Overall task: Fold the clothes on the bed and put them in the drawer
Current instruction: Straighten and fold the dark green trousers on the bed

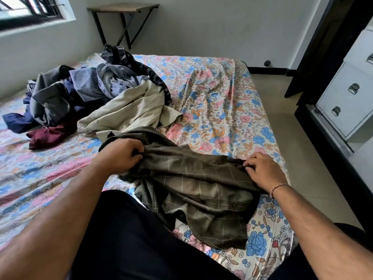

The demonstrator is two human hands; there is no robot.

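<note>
**A:** What are your hands doing right now?

**B:** I'm gripping the olive checked shirt (193,184) with both. My left hand (121,154) is curling its fingers round a bunch of cloth at the shirt's far left end. My right hand (262,170) is pinching the fabric edge at the right, fingers bent down onto it. So neither hand is spread wide; both are closed on the same garment.

**A:** Where is the shirt lying?

**B:** It's lying crumpled on the near part of the bed (218,110), just in front of my lap, on the flowered sheet. Between my two hands it is running left to right, roughly across my view, while the rest of it is trailing toward me and bunching near my knees.

**A:** So which way does the next move go?

**B:** I'm judging that the shirt needs spreading flat first. The stretch between the hands is the line to pull taut, and the bare sheet beyond it, farther and to the right, is offering room to lay it out. Both hands are about equally near it, one on each end.

**A:** And the rest?

**B:** The pile of clothes (96,93) is sitting farther away on the left, well apart from my hands: a beige garment on its near side, blue and grey ones behind. The white drawers (343,98) are standing off the bed at the right, looking closed, so nothing seems to be put away yet.
</note>
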